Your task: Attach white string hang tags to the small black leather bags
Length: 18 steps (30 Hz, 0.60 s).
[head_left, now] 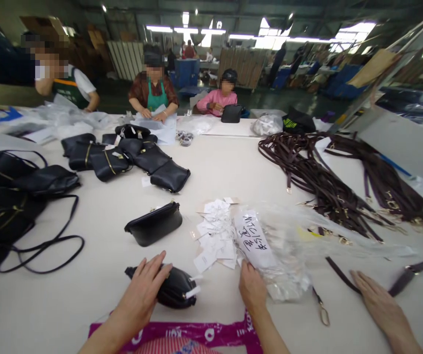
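Note:
My left hand (145,285) lies with its fingers apart on a small black pouch (177,289), which has white tags at its right end. My right hand (252,285) is closed at the left edge of a clear plastic bag (287,280); its fingertips are hidden, and what they hold cannot be made out. A sheet with handwriting (254,238) lies on the bag. Just left of the bag is a heap of white tags (215,236) with strings. Behind my left hand another black pouch (156,226) stands on the table.
Black pouches (169,172) and larger bags with straps (5,211) cover the left side. Dark brown straps (307,172) are piled at right. Another person's hand (381,305) touches a strap at lower right. People work across the table. Purple plastic (152,334) lies at the near edge.

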Available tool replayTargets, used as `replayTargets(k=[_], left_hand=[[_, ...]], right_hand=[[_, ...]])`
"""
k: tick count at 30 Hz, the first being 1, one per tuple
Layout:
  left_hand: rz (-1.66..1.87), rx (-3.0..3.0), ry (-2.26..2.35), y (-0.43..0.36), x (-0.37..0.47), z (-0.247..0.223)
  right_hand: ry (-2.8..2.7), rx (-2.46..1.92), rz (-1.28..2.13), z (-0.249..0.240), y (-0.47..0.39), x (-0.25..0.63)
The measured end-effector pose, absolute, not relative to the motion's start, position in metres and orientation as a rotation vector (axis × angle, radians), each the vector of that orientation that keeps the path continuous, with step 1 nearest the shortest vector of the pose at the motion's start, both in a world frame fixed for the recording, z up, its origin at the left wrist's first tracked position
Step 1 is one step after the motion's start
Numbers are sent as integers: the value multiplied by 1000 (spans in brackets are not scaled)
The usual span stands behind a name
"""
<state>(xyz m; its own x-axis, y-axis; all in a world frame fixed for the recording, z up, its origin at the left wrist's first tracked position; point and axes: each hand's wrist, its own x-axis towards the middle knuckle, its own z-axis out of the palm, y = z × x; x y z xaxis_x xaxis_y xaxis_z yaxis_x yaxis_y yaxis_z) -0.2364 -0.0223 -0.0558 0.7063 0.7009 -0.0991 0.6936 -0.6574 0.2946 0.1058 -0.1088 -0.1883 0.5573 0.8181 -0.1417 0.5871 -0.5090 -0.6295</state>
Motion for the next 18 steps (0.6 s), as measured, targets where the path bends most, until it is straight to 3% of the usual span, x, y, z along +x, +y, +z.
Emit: replayTargets(k=[5, 12, 18], left_hand=[[265, 2444, 1035, -26, -248, -31], [165, 1902, 889, -28, -180, 31], [140, 1587, 586, -25, -88, 2]], right_hand=[[-1142, -2230, 732, -151, -113, 142], [-1034, -1893, 1192, -67, -130, 161], [-707, -1584, 1559, -37, -139, 138]])
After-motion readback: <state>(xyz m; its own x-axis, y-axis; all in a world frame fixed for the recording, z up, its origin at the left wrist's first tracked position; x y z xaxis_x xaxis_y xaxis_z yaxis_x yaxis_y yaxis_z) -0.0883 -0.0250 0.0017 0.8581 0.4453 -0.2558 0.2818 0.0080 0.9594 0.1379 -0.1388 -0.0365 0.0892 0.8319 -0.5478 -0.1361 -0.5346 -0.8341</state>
